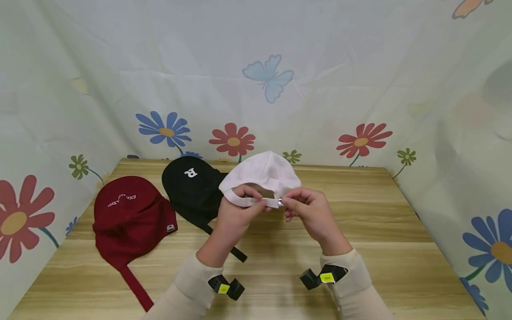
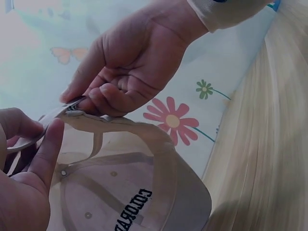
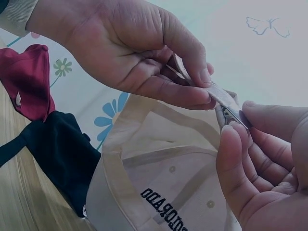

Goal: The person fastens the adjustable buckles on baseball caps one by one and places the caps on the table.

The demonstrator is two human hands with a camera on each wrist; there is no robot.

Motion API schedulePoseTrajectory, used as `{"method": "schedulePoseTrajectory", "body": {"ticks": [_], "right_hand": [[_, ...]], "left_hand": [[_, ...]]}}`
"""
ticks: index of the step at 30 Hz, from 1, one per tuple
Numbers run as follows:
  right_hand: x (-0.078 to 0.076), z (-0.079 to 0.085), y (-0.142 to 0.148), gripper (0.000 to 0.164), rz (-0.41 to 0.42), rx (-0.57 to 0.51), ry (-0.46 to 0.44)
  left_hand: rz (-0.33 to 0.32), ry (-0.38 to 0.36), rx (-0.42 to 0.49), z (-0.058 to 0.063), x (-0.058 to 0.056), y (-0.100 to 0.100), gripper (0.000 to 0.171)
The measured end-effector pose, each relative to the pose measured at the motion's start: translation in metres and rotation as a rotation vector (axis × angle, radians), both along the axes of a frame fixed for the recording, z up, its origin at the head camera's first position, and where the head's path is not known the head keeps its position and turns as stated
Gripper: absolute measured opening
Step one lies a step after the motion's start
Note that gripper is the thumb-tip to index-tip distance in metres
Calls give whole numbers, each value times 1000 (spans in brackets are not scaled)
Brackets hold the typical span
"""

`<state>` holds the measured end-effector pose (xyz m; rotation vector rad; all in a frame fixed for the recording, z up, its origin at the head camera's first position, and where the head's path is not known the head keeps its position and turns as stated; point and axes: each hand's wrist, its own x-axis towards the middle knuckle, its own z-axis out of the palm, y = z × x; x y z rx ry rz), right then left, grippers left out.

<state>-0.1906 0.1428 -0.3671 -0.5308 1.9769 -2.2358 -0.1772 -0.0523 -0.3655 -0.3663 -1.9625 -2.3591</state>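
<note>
White cap (image 1: 269,168) held up over table (image 1: 360,231), right of black cap (image 1: 188,189). My left fingers (image 1: 247,191) pinch strap (image 1: 240,201), right fingers (image 1: 302,194) pinch metal buckle (image 1: 281,202). Best keep strap flat, square to buckle.

Matt cloth cap (image 1: 266,169), shiny metal buckle (image 1: 280,202)

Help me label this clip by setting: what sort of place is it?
Probably a staged recording booth: flowered curtain behind and on both sides of a table, plus a wrist camera at each sleeve.
</note>
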Motion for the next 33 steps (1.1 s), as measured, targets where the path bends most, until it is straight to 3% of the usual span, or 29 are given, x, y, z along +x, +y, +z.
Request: {"method": "schedulePoseTrajectory", "body": {"ticks": [6, 11, 22, 28, 33], "right_hand": [[0, -1, -1, 11, -12, 3, 3], [1, -2, -3, 10, -12, -5, -10], [2, -4, -4, 10, -32, -6, -2], [2, -4, -4, 16, -67, 84, 32], [3, -1, -3, 22, -72, 103, 6]], "left_hand": [[-12, 44, -46, -3, 1, 3, 27], [-25, 21, -71, -4, 1, 6, 27], [-43, -11, -80, 11, 11, 9, 19], [-31, -2, -63, 5, 7, 8, 19], [-17, -1, -33, -5, 1, 9, 23]]}}
